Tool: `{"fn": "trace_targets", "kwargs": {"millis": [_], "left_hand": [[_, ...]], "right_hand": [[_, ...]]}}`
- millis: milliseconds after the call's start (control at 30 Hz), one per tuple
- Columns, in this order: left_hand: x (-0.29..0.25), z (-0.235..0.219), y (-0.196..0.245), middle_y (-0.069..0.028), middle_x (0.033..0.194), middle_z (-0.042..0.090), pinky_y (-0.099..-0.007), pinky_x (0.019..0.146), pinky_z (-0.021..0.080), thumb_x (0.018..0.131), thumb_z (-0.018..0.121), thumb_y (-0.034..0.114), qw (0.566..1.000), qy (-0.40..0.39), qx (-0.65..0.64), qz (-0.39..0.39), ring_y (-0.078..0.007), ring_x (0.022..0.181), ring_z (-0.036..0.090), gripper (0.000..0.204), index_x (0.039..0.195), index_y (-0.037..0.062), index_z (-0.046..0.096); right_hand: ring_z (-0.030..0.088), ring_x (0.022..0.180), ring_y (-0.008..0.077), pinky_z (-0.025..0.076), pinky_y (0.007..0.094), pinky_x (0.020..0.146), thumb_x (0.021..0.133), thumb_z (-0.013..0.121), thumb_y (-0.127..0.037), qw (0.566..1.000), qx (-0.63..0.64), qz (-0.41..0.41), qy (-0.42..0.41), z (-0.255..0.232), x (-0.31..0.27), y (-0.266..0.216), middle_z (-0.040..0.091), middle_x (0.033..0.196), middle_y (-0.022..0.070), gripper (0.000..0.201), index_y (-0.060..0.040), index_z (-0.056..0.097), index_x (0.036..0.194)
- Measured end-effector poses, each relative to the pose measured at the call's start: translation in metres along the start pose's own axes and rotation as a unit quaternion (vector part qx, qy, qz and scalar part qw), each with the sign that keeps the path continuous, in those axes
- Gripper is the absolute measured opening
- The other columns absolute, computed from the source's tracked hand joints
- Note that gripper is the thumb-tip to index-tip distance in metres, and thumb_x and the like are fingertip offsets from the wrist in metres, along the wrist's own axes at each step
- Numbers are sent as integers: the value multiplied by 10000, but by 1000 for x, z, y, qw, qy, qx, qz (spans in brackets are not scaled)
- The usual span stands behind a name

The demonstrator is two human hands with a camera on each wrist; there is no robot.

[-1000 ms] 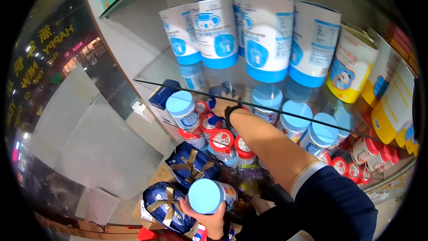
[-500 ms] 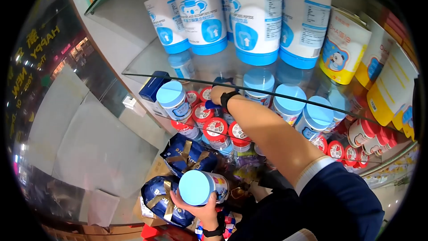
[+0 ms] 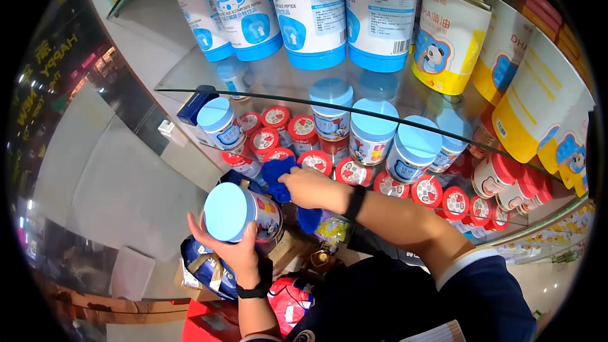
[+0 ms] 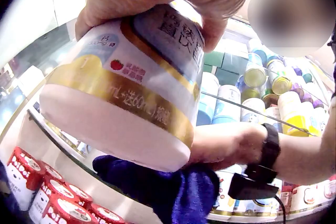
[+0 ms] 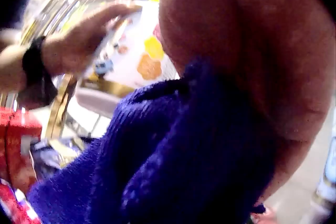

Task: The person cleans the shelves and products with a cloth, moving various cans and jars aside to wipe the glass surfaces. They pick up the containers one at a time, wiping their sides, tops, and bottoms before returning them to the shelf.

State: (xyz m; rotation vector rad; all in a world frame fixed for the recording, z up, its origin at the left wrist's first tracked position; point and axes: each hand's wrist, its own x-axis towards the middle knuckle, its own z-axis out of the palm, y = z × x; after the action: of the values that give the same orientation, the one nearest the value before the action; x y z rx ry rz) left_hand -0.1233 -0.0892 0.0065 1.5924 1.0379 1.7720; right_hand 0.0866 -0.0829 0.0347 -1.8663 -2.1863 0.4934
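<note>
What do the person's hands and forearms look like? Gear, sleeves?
Left hand: ungloved, black wristband. Right hand: ungloved, dark wrist strap with boxy black module, thin dark cable. Right sleeve: navy, white trim.

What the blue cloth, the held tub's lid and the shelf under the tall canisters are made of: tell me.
Blue cloth: a soft textile, perhaps microfibre; it looks fuzzy and folds loosely.
Pale blue lid of the held tub: probably plastic; smooth and evenly coloured.
Shelf: clear, smooth-looking glass, or possibly acrylic; tubs below show through it.
</note>
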Motion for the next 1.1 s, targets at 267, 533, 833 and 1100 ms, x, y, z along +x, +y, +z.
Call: {"fn": "trace_targets", "kwargs": {"millis": [267,533,833,1100], "left_hand": [[31,40,20,-192,1343,391,-413,1053,361,632,846,196,998,-66,8,-4,-287,1227,451,1071,1479,71,203],[92,131,-10,-209,1318,434,-391,1009,413,658,836,198,986,-158,-50,-8,-299,1188,500,971,1431,14,277],[123,208,-71,-258,1325,416,-421,1015,408,614,868,277,985,-171,-19,-5,-355,1209,474,1019,1407,-13,297],[146,266,-73,-287,1242,459,-464,987,412,591,870,294,986,-123,51,95,-423,1156,475,974,1349,-36,354]], "right_hand": [[573,1123,362,458,392,943,937,537,-109,921,358,42,151,28,-86,31,596,1210,207,378,-49,519,1309],[553,1174,319,423,371,991,940,509,-80,910,376,44,169,12,-118,39,575,1255,175,370,-34,517,1307],[541,1191,315,418,371,1000,934,508,-81,910,362,54,194,14,-132,55,570,1263,175,379,-48,516,1312],[549,1174,317,415,366,1000,914,513,-46,897,358,15,258,10,-131,60,568,1254,176,390,-45,519,1304]]}}
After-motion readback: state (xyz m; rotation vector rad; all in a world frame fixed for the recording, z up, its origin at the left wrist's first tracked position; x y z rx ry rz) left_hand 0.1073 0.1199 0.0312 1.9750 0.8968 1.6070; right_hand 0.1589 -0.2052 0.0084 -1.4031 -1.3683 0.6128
